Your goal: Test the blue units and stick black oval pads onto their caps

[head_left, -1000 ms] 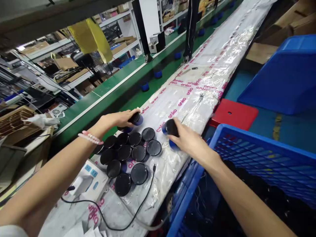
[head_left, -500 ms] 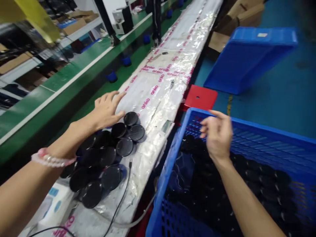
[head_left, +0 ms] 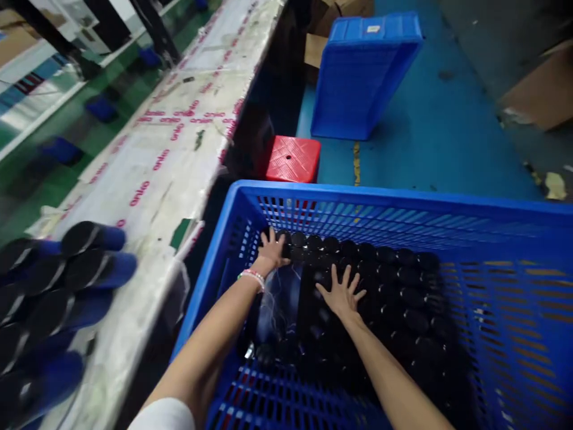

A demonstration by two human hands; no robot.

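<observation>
"Blue plastic makes up the big slatted crate point(head_left: 403, 200) before you, and both your hands are inside it. How are your fingers?"

"Apart on both sides. Your left hand point(head_left: 268, 254), with a beaded bracelet point(head_left: 251, 277) at the wrist, spreads its fingers near the crate's far left corner. Your right hand point(head_left: 342, 295) is spread too, over the dark middle part."

"What lies about them?"

"Round black tops point(head_left: 409, 275), packed in rows along the far wall and down the right. Between your hands is a shiny bluish patch point(head_left: 280, 304), too dim to make out. Whether your fingertips touch anything, the view cannot tell you."

"And to your left?"

"Blue cylinders with black tops point(head_left: 92, 239) crowd the near part of the worktop point(head_left: 156, 179), well apart from your hands. Pink lettering runs across its pale covering. Past it, blurred blue pieces point(head_left: 101, 107) sit on a green belt point(head_left: 27, 197)."

"Beyond the crate?"

"You have a red stool point(head_left: 293, 158) just past its far rim, and a blue bin point(head_left: 362, 83) tilted on the blue floor point(head_left: 430, 131) farther off."
</observation>
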